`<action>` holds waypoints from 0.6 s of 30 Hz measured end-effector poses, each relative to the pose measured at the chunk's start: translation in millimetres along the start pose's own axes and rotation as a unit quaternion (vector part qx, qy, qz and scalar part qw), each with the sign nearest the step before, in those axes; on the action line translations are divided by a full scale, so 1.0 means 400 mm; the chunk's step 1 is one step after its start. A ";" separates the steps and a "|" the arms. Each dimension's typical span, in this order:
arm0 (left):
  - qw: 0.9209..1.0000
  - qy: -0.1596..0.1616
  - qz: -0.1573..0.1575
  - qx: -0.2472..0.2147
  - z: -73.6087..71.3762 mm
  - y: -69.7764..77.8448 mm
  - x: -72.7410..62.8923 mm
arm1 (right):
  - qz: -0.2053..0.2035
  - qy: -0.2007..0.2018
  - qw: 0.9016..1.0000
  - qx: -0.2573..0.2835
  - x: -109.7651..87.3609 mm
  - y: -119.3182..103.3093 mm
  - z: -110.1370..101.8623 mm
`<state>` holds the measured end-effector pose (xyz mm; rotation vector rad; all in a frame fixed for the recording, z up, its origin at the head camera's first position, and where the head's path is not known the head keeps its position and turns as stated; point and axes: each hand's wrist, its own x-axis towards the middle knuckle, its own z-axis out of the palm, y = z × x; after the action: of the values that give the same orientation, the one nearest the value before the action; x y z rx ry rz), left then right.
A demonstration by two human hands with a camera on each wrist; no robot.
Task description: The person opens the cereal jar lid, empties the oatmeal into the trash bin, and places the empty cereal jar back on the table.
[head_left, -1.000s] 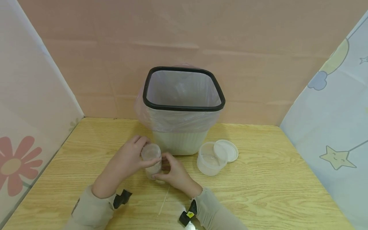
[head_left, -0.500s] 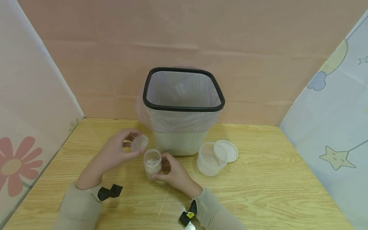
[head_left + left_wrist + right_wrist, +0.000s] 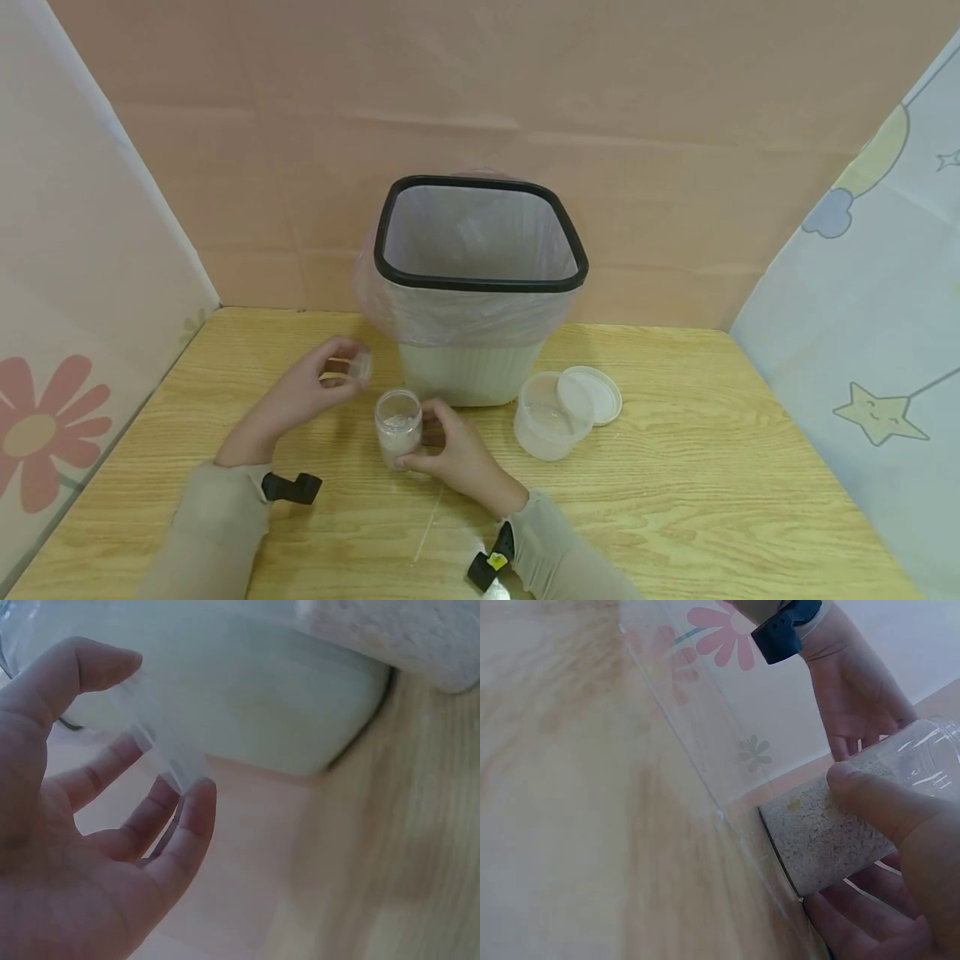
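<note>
My left hand (image 3: pixel 303 390) pinches a clear round lid (image 3: pixel 360 367) by its edges, thumb on one side and fingers on the other. In the left wrist view the lid (image 3: pixel 161 735) is tilted nearly edge-on. To its right, a clear jar (image 3: pixel 398 427) stands upright and uncovered on the table. My right hand (image 3: pixel 465 462) grips the jar from the right side, with the thumb across its front. Pale, speckled grains (image 3: pixel 821 832) fill its lower part in the right wrist view.
Behind the jar stands a white bin (image 3: pixel 468 371) with a black rim and a pinkish liner bag. Right of it are a translucent tub (image 3: pixel 543 433) and a white-rimmed lid (image 3: pixel 609 393) that overlap in view. A thin pale strip (image 3: pixel 428 525) lies on the wooden table (image 3: pixel 712 483).
My left hand has lifted the lid off the jar and carried it to the left, then turned it more edge-on. My right hand has stayed on the jar.
</note>
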<state>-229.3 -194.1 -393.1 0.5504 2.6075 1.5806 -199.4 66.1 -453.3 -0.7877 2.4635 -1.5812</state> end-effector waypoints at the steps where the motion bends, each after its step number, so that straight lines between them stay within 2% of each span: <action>1: 1.000 0.001 -0.006 0.000 0.002 -0.006 0.001 | 0.002 0.000 1.000 0.001 0.000 -0.001 0.000; 6: 1.000 -0.001 -0.026 -0.005 0.013 -0.029 0.007 | 0.008 0.000 1.000 -0.004 -0.001 -0.003 -0.001; 18: 0.998 -0.022 -0.001 -0.052 0.050 -0.081 0.022 | -0.002 0.004 1.000 -0.026 0.001 0.003 0.000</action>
<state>-242.0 -187.6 -429.4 0.5690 2.4776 1.6728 -200.1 66.4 -454.6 -0.7943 2.5204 -1.5295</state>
